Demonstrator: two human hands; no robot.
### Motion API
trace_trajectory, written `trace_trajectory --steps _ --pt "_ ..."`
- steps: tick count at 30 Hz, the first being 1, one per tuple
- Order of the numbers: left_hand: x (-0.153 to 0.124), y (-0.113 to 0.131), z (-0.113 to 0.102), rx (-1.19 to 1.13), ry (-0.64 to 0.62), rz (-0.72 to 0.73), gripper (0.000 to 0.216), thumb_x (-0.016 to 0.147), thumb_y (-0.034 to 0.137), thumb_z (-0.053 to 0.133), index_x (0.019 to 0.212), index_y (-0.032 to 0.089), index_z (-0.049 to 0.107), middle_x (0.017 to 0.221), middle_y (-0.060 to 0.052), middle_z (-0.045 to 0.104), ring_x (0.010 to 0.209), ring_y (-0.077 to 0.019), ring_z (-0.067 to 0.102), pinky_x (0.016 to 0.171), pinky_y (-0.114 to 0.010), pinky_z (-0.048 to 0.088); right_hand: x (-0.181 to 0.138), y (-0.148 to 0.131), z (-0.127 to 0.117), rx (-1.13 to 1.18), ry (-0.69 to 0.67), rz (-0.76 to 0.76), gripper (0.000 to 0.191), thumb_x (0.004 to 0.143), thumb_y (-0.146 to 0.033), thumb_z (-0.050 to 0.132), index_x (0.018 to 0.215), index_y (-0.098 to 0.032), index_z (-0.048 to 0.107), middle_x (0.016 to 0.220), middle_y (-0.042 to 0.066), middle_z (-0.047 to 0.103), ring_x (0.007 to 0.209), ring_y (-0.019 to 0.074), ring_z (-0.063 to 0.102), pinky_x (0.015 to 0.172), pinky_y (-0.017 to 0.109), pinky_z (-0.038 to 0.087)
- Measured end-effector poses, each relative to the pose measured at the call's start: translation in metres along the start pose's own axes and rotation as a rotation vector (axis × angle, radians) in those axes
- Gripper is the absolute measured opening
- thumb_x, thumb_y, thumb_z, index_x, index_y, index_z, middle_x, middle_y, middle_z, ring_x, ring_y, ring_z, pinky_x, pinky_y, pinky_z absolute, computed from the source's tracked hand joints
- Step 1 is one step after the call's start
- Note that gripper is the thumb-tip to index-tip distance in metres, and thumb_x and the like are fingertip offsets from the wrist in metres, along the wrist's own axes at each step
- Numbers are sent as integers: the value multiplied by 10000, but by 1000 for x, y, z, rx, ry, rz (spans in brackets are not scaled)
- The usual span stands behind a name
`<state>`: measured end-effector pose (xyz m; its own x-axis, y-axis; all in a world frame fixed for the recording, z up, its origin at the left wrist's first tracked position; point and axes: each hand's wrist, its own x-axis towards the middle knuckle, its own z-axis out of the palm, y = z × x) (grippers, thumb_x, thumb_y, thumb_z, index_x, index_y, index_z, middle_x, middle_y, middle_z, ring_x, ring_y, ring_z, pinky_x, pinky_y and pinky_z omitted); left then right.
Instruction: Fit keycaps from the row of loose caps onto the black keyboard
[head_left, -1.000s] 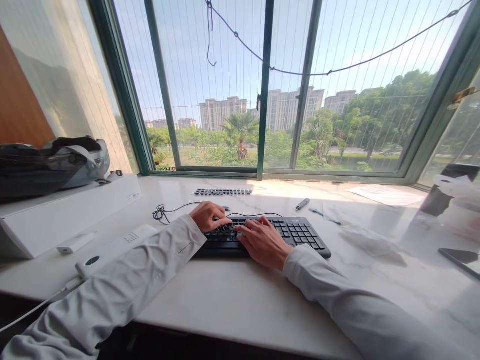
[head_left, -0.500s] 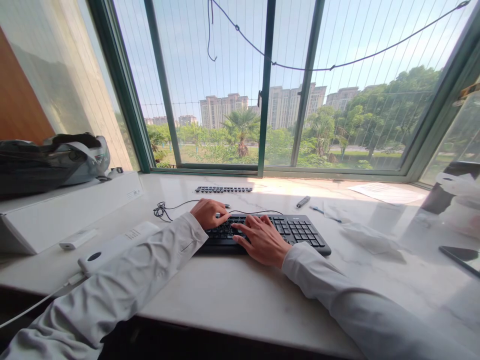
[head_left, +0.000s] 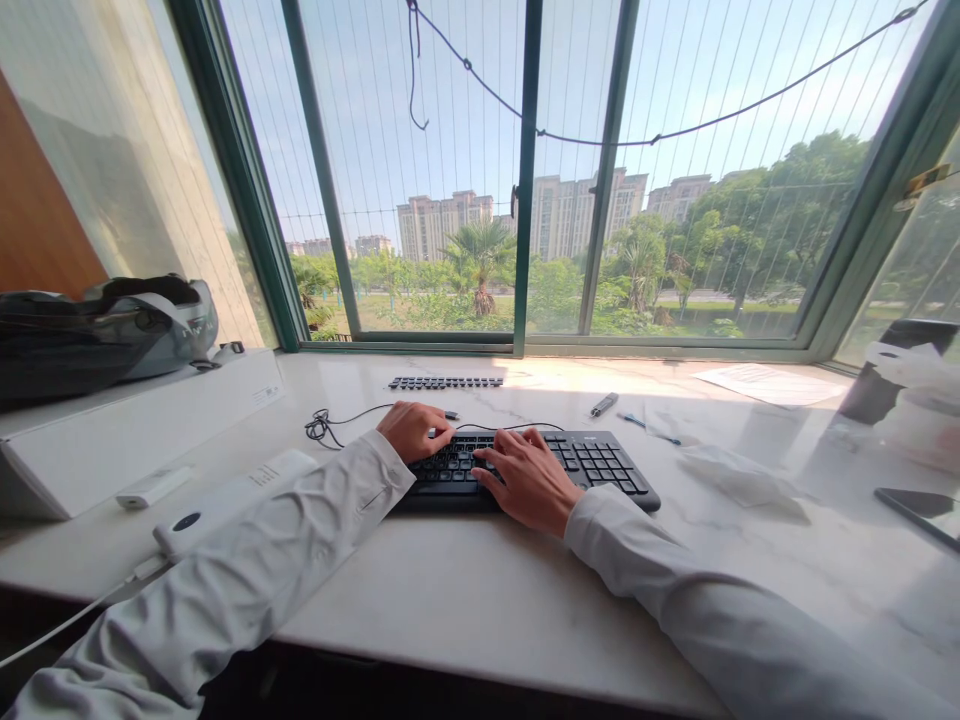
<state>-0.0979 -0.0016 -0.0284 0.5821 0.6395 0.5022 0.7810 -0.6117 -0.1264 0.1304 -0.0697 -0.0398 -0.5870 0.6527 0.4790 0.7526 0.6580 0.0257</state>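
Note:
A black keyboard (head_left: 611,470) with a number pad lies on the marble-patterned surface in front of me. Over its upper left part is my left hand (head_left: 411,431), its fingers curled and the thumb close to the index finger. Whatever that pinch holds, if anything, is hidden or too small to make out. My right hand (head_left: 529,478) rests on the middle of the keyboard, palm down with the fingers apart. Behind the keyboard, rows of small black keycaps (head_left: 446,383) lie lined up near the window. The keys beneath both hands are partly covered.
On the left are a white box (head_left: 142,430) with a dark bag (head_left: 97,335) on top, and a white power strip (head_left: 232,500). A coiled black cable (head_left: 321,428) lies beyond my left sleeve. Rightward are a small grey stick (head_left: 604,404), a blue-tipped tool (head_left: 652,428), clear plastic (head_left: 739,475) and a phone (head_left: 919,508).
My left hand has shifted slightly left, and its thumb and index finger have drawn back from the keys. The right hand's index finger and thumb have moved slightly right.

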Motion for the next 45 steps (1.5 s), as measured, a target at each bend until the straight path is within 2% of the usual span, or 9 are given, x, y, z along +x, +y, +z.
trace_trajectory --steps 2,8,14,19,24,30,35,40,45 --pt "0 0 0 -1 5 0 358 866 403 456 699 223 716 700 -8 676 662 -131 583 551 -252 280 1 -1 -1 -31 26 26 414 955 -448 323 1146 -212 604 980 76 558 940 182 509 863 354 263" --pt "0 0 0 -17 6 1 335 859 398 471 703 230 715 709 -4 677 656 -131 576 553 -252 282 2 0 -4 -32 16 55 451 970 -386 292 858 -202 689 855 59 553 829 160 505 839 362 255" --pt "0 0 0 -8 19 -13 350 861 403 460 694 223 710 704 -4 674 656 -128 570 548 -255 274 0 2 -4 -10 70 20 357 953 -383 339 1154 -219 585 980 69 543 897 179 486 854 359 260" --pt "0 1 0 -1 14 -9 349 862 406 457 702 234 714 713 0 675 658 -128 573 548 -259 275 -2 1 0 15 -3 3 386 955 -439 323 1141 -254 606 968 58 521 932 176 480 836 343 263" --pt "0 2 0 7 13 -26 333 855 388 466 688 232 708 699 0 670 641 -132 567 542 -258 261 -2 0 4 15 -24 -7 437 952 -491 290 1288 -306 501 1032 62 518 959 182 474 842 352 249" --pt "0 2 2 -4 26 -35 341 844 395 466 665 214 692 706 -6 679 606 -124 550 529 -262 250 0 -2 1 4 -20 -19 443 951 -493 294 1271 -288 522 1029 66 527 937 177 477 829 349 243" --pt "-1 -1 3 17 41 -59 327 836 394 478 652 218 684 691 2 674 577 -119 536 531 -266 254 1 0 -5 -1 -7 -22 449 953 -485 291 1041 -244 659 925 60 535 873 166 487 821 347 246" --pt "-1 -3 3 40 46 -97 358 838 421 465 644 219 687 684 -3 674 590 -125 551 528 -264 269 -3 3 0 40 -9 -43 415 951 -489 301 1217 -291 550 1010 54 526 931 169 480 834 345 251" --pt "0 -4 1 54 29 -153 340 840 435 462 716 247 718 744 -1 694 682 -148 596 561 -254 313 -3 5 1 67 -20 -10 415 947 -506 296 1189 -300 562 1029 49 516 968 175 464 851 357 252"
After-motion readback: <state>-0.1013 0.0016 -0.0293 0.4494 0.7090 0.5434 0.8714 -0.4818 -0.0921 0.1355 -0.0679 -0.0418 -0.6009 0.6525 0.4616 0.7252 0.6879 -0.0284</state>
